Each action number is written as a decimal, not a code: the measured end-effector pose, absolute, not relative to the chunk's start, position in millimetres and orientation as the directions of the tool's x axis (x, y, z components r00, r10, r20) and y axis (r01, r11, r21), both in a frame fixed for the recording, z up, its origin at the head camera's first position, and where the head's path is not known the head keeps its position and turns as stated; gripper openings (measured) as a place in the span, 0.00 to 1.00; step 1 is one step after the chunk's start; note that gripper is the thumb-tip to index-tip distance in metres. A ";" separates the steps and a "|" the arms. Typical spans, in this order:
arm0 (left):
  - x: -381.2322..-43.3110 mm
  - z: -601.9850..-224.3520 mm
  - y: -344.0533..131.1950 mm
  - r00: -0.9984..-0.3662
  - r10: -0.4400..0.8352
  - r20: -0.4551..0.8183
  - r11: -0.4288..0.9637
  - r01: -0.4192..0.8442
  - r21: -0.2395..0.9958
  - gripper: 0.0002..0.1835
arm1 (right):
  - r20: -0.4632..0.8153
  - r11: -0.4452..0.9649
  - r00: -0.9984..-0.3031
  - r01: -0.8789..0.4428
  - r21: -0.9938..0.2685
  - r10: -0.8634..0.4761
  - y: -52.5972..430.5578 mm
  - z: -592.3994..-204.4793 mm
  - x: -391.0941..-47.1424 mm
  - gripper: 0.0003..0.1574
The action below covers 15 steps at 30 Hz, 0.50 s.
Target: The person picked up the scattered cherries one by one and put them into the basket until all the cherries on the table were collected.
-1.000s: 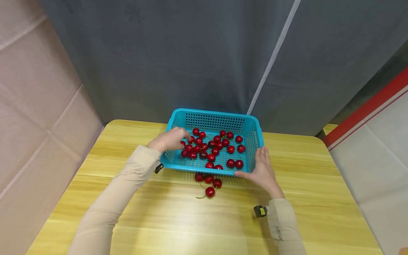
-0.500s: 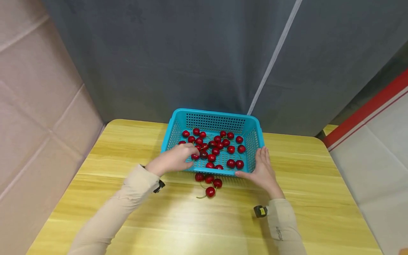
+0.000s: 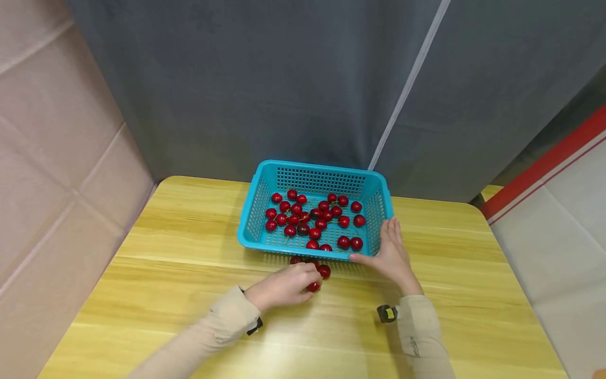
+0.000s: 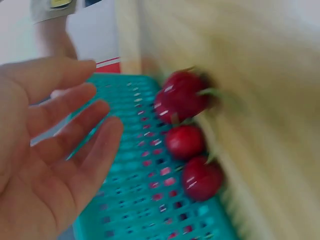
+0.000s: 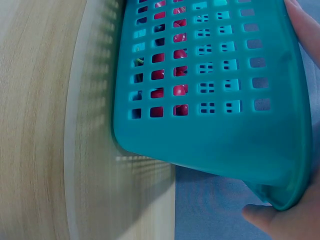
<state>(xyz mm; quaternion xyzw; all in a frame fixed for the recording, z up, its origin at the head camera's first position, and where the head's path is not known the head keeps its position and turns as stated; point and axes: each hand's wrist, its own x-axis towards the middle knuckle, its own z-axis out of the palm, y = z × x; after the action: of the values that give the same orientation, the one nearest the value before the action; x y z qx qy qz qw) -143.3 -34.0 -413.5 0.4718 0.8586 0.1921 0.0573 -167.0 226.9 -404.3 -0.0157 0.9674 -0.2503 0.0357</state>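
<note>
My left hand [image 3: 286, 287] hovers at the loose cherries on the table in front of the basket, overlapping some of them in the head view. A cherry [image 3: 313, 287] shows right at its fingertips and another cherry [image 3: 324, 271] just beyond. In the left wrist view the fingers [image 4: 75, 132] are loosely bent, nothing between them, and several cherries with stems [image 4: 185, 142] lie beside the basket's wall. At the front right corner of the blue plastic basket [image 3: 326, 255], my right hand [image 3: 390, 255] holds on, thumb on the front rim and fingers along the side wall.
Inside the basket many red cherries [image 3: 321, 224] are spread over the perforated floor. The wooden table [image 3: 189, 252] ends at a grey curtain [image 3: 260, 89] behind the basket. A pale padded wall [image 3: 57, 131] stands on the left, a white panel with a red edge [image 3: 544, 158] on the right.
My left hand has come out of the basket, over its front rim, and moved right and towards me to the loose cherries. The cherries at the basket's left have shifted slightly. My right hand stays put.
</note>
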 end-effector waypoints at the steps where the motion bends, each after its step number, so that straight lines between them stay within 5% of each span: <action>1: -143.4 -418.2 -32.2 -0.559 0.825 0.080 0.496 0.785 0.370 0.09 | -0.062 0.874 -0.997 -0.012 -0.486 -0.048 226.9 -404.2 -167.0 0.81; 15: -146.6 -447.9 -22.5 -0.622 0.777 0.098 0.571 0.761 0.306 0.08 | -0.051 0.869 -0.998 -0.015 -0.495 -0.047 226.0 -404.7 -166.5 0.81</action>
<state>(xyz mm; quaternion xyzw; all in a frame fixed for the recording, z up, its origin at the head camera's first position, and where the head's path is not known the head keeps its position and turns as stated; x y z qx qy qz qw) -146.6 -22.5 -447.9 0.4339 0.8861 0.1614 0.0236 -166.5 226.0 -404.7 -0.0161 0.9662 -0.2554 0.0309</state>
